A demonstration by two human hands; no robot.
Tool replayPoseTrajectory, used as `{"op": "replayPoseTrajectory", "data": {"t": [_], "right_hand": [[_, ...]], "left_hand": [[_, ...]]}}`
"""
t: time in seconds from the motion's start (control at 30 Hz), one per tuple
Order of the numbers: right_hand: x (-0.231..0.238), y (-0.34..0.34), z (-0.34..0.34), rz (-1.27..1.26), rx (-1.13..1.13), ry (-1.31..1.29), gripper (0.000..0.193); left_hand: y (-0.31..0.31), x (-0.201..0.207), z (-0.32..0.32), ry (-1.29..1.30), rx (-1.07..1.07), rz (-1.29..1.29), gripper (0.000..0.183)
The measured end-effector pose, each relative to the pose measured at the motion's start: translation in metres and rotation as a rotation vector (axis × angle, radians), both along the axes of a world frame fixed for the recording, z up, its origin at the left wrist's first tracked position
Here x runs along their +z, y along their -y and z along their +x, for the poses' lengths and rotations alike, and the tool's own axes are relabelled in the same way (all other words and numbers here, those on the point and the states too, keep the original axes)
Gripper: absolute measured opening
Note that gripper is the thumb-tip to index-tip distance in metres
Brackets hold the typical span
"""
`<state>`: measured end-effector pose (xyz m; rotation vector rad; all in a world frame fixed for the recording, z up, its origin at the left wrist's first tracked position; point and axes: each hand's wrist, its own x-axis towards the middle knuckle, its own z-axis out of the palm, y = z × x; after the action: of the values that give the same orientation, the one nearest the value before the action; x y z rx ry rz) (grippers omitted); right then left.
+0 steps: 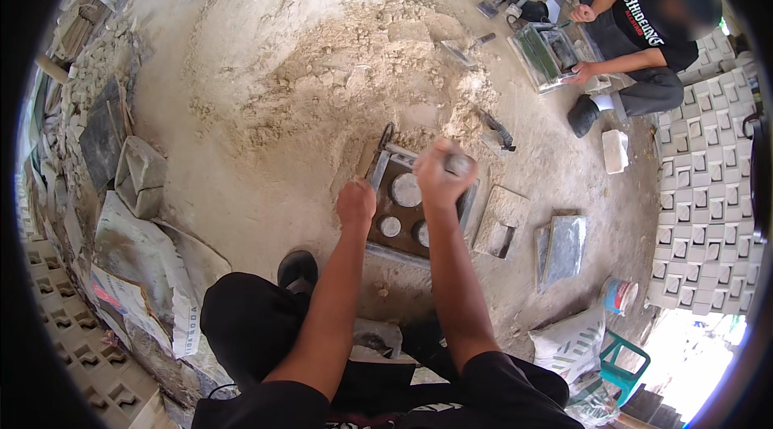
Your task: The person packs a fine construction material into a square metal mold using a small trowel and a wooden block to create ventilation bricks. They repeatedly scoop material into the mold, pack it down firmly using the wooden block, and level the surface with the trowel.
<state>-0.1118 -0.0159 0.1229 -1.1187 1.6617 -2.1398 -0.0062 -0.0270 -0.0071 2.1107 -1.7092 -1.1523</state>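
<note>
Between my knees a square metal mould (400,256) rests on the floor, with brown material inside and round pale discs (407,190) set in it. My left hand (356,204) is closed at the mould's left edge; its fingers hide whatever they grip. Over the mould's right side, my right hand (443,179) wraps around a grey round-ended piece (459,164), slightly blurred. This hand and forearm cover part of the mould and its lower right disc.
A big heap of pale powder (298,18) lies beyond the mould. Right of it are a pale block with a hole (501,224), grey plates (562,248), a black-handled tool (499,133) and a filled sack (570,340). At far right, a seated person (636,26) handles another mould (541,55).
</note>
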Motion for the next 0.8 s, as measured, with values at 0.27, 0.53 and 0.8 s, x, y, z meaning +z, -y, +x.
{"op": "replayPoseTrajectory", "data": {"t": [0.27,0.53,0.8], "right_hand": [[-0.005,0.018,-0.018,0.142,0.053,0.080,0.045],[0.021,0.002,-0.041,0.227,0.032,0.168,0.046],[0.010,-0.023,-0.040,0.190,-0.042,0.093,0.043]], "left_hand": [[0.000,-0.014,0.000,0.035,-0.040,-0.006,0.051],[0.000,-0.011,-0.004,-0.004,-0.088,-0.016,0.054],[0.000,-0.022,0.003,0.033,-0.121,-0.106,0.056]]}}
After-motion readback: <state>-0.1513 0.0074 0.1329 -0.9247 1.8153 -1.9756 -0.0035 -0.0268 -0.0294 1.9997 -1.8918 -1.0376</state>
